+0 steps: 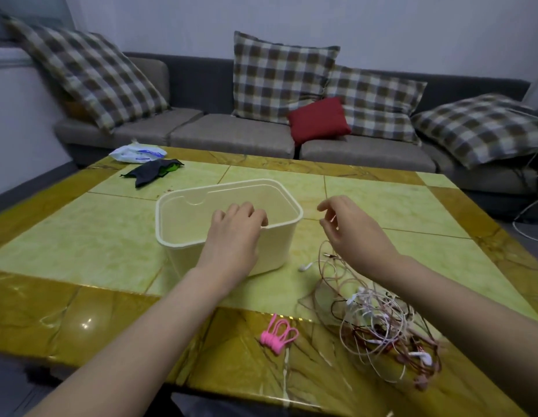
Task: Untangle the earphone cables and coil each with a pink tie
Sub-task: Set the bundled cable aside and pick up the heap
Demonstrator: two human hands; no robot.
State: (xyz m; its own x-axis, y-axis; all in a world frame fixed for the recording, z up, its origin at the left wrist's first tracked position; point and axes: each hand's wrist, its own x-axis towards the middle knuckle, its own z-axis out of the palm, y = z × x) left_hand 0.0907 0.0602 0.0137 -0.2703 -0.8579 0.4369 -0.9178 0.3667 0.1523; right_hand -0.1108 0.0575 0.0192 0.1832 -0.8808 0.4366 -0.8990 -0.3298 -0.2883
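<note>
Knots in the earphone cables [382, 320] may tighten if the right hand [355, 233], pinching one strand, yanks. Left hand [231, 233] clasps the bin [171, 203] rim.

The surface [382, 206] is a glossy tiled top, pale green squares in the middle framed by a mustard-yellow marbled border. A cream plastic bin [276, 248] stands open-topped at its centre, with a single white earbud [304, 267] lying just beside it at 4 o'clock. A loose tangle of earphone cables [379, 323] in white, pink and dark red spreads at 5 o'clock, a bundle of pink ties [278, 334] lies on the near border at 6 o'clock, and at 11 o'clock a dark cloth [151, 174] sits next to a white plastic packet [136, 153] at the far edge.
</note>
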